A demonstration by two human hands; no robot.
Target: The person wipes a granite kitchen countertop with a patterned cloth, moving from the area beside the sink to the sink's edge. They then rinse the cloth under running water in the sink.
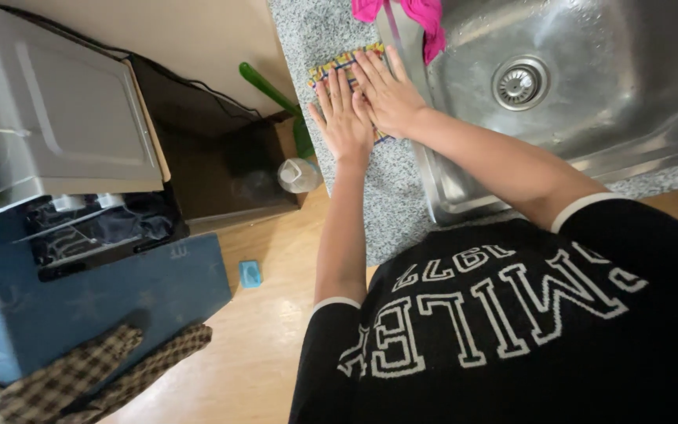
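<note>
Both hands lie flat, palms down, on a striped cloth (348, 63) on the speckled grey worktop (390, 196). The cloth sits just left of the sink (590, 110), at about 12 o'clock from the person's torso.

Left hand (344, 118): fingers straight and close together, pointing toward 12 o'clock. The grip holds nothing; the palm presses on the cloth's near part.

Right hand (386, 93): fingers straight and slightly spread, pointing toward 11 o'clock. The grip holds nothing; the hand rests on the cloth and touches or slightly overlaps the left hand at its inner edge.

The cloth shows yellow, blue and red stripes. Only its far edge and a small strip under the right wrist are visible; the hands cover the remainder.

Surroundings:
- A pink cloth (417, 16) hangs over the sink rim at 1 o'clock from the hands.
- The sink's drain (519, 82) lies at 3 o'clock from the hands.
- A green handle (264, 86) leans beside the worktop at 9 o'clock.
- A clear bottle (298, 174) stands below the worktop edge at 7 o'clock.
- A small blue block (250, 273) lies on the wooden floor (268, 330).
- A grey cabinet (64, 110) stands at far left, with a checked cloth (96, 373) below it.
</note>
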